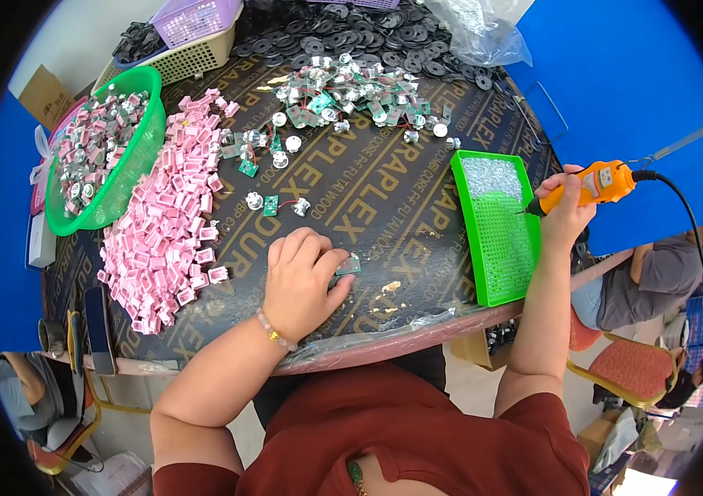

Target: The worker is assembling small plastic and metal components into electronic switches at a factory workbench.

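Observation:
Near the table's front edge, my left hand [300, 277] is closed with thumb and fingers on a small green circuit board [350, 264]. A bead bracelet circles that wrist. My right hand [568, 211] grips an orange electric screwdriver [603, 183], held nearly level with its dark tip pointing left. The tip is over a green tray [481, 281] with a perforated grid and many small silver screws [492, 178] at its far end. Just beyond my left hand lies another small green board [270, 205], with round silver-white parts [300, 207] on wires beside it.
Pink plastic housings [166, 219] pile up at the left, beside a green basket [153, 132] of assembled parts. Wired boards [351, 91] heap at the back, with black discs [351, 37] behind. A black cable [690, 215] trails from the screwdriver. Other people sit at both sides.

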`<state>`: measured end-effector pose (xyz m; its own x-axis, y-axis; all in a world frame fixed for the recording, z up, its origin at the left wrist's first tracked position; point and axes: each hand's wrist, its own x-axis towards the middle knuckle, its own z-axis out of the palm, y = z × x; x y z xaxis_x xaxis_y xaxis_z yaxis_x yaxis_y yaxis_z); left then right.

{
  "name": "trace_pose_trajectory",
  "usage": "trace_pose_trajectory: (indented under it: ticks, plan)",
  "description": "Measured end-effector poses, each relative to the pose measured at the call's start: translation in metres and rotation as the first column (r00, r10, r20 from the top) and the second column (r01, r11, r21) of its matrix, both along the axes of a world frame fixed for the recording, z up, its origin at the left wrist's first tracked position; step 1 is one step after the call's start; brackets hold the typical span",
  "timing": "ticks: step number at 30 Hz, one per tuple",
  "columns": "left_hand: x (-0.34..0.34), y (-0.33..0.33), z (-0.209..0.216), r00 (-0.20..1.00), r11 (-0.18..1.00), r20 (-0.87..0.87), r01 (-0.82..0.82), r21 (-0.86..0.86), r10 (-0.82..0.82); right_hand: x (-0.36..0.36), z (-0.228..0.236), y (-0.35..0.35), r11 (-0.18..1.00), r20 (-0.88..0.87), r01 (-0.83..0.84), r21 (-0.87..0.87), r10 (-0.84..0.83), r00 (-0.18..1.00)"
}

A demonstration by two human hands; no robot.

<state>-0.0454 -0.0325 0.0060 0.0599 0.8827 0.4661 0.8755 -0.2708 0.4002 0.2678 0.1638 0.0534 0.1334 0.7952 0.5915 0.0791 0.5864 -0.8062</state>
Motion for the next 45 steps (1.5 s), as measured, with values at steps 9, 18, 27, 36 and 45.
trace_pose_trajectory:
  ticks: [9,18,27,36,45]
  plan:
    - [-0.001,-0.001,0.000,1.000,1.000,0.011,0.007,0.019,-0.008,-0.001,0.001,-0.001,1.000,-0.025,0.016,0.024,-0.015,1.000]
    - [-0.002,0.003,-0.010,0.999,0.999,0.032,0.025,0.026,-0.026,-0.074,0.045,-0.081,0.917,-0.130,-0.355,0.181,0.380,0.916]
    - [-0.002,0.000,-0.012,0.999,1.000,0.044,0.010,0.010,-0.010,-0.172,0.008,-0.125,0.613,-0.233,-0.783,-0.101,0.751,0.618]
    - [-0.002,0.001,-0.011,0.999,1.000,0.043,0.027,-0.011,-0.027,-0.174,-0.007,-0.121,0.591,-0.334,-0.807,-0.013,0.758,0.560]
    - [-0.005,0.001,-0.012,1.000,0.998,-0.029,0.011,0.066,-0.009,-0.189,0.002,-0.130,0.607,-0.087,-0.779,-0.158,0.777,0.623]
